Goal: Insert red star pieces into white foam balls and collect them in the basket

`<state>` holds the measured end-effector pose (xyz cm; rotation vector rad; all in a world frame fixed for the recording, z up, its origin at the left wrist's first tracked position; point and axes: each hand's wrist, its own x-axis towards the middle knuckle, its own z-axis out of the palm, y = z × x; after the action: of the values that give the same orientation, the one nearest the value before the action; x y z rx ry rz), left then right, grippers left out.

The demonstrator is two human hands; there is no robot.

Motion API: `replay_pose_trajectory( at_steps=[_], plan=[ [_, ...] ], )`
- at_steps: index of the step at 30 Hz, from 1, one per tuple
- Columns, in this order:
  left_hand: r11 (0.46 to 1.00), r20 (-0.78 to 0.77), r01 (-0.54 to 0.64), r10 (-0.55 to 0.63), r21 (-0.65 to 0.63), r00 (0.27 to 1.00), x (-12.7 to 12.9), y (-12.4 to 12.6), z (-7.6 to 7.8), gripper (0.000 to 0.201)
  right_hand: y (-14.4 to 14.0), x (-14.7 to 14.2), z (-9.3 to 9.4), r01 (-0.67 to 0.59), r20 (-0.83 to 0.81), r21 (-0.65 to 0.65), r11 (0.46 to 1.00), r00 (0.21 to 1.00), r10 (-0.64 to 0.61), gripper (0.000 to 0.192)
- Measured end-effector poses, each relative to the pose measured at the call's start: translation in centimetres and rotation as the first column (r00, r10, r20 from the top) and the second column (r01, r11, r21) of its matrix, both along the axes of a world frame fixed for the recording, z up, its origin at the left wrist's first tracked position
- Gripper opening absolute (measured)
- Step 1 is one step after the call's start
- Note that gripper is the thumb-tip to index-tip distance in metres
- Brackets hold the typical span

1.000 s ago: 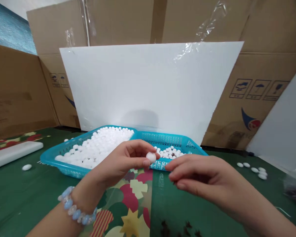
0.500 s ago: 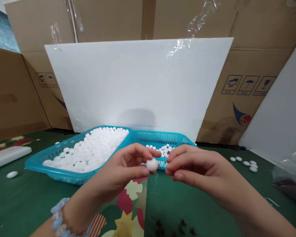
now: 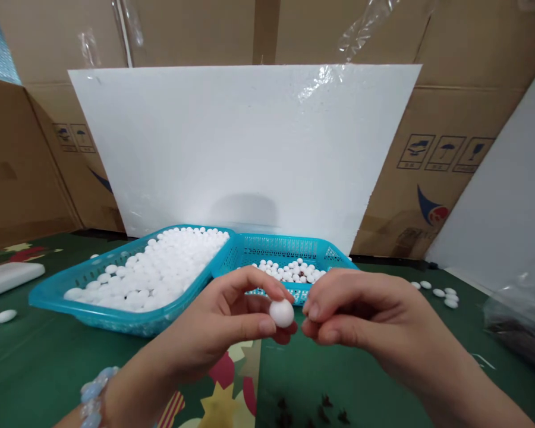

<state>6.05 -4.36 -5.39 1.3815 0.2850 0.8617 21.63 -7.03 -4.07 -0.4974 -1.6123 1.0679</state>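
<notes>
Between the thumb and fingers of my left hand (image 3: 243, 312) is a small white ball (image 3: 282, 313), held above the table. My right hand (image 3: 354, 309) is just to the right of the ball, apart from it. Its thumb and fingertips are pressed together, and whatever they may hold is hidden. Behind my hands a blue basket (image 3: 289, 245) contains a loose layer of white balls (image 3: 289, 270). To its left, a second blue basket (image 3: 49, 295) is heaped with white balls (image 3: 160, 267).
Several small dark pieces (image 3: 323, 410) lie on the green tabletop (image 3: 361, 380) at the near edge. White oval pieces (image 3: 446, 294) rest on the right, near a clear plastic bag (image 3: 521, 321). A white board (image 3: 249, 142) leans against cardboard boxes (image 3: 455, 113) behind the baskets.
My left hand has shifted slightly lower and right with the ball. The fingers of my right hand have drawn closer together. The whole view has moved a little.
</notes>
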Motion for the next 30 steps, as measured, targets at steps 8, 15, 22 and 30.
replay_pose_trajectory(
  at_steps=[8,15,22,30],
  plan=[
    [1.000,-0.005,0.002,-0.002,-0.006,1.000,0.0,-0.2,-0.3,0.011,-0.2,-0.3,-0.2,-0.060,-0.016,-0.085,0.995,0.998,0.059,0.032],
    [1.000,0.042,0.026,-0.025,-0.015,0.999,0.2,-0.3,-0.2,0.015,-0.7,-0.8,-0.5,-0.104,-0.108,-0.148,0.984,0.990,0.088,0.032],
    [1.000,0.031,0.002,-0.002,-0.003,1.000,0.0,-0.4,0.2,0.016,-0.8,-0.9,-0.9,-0.014,-0.123,-0.060,0.998,0.992,0.006,0.027],
    [1.000,0.036,-0.004,0.005,-0.004,0.999,0.0,-0.5,0.2,0.016,-1.0,-1.2,-1.0,0.005,-0.089,-0.023,1.000,0.996,-0.007,0.026]
  ],
)
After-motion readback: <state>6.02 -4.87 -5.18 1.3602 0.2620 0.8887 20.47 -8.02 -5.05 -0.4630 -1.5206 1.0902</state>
